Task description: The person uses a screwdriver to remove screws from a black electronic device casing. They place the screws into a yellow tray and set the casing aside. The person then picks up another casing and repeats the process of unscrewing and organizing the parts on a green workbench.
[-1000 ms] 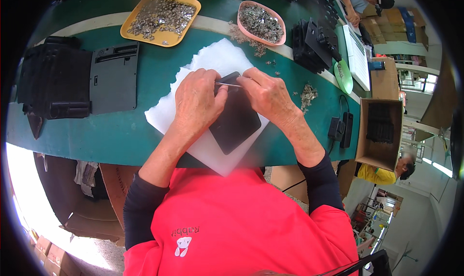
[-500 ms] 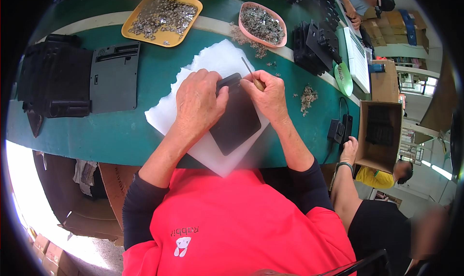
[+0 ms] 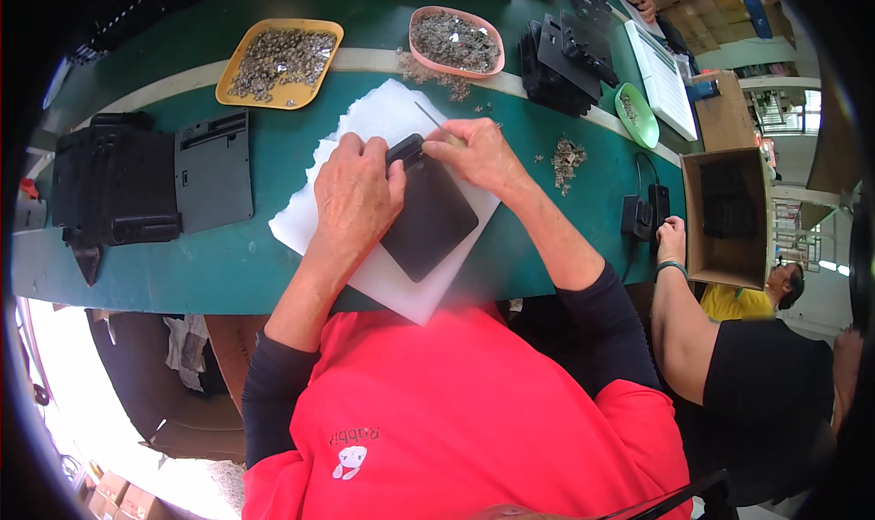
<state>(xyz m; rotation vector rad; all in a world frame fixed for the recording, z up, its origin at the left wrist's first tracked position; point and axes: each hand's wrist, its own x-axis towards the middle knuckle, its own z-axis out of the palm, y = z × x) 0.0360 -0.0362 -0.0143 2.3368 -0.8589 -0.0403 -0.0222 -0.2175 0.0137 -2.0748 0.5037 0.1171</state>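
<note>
Green table (image 3: 228, 256) fills the head view, with a pale stripe running across its far side. On it we have a white foam sheet (image 3: 383, 123), and on that sheet lies a flat black panel (image 3: 428, 219), right in front of us. Our left hand (image 3: 355, 196) lies flat with fingers curled over the panel's left edge, pressing it down. Our right hand (image 3: 478, 155) is closed in a pinch on a thin metal tool (image 3: 430, 119) at the panel's upper corner. Beyond the sheet we see a yellow tray (image 3: 228, 87) and a pink tray (image 3: 421, 60), both holding small grey parts. Black moulded parts (image 3: 114, 187) sit at the left. At the right, a brown cardboard box (image 3: 725, 265) stands open with dark pieces inside, beside another person's arm (image 3: 679, 319).
</note>
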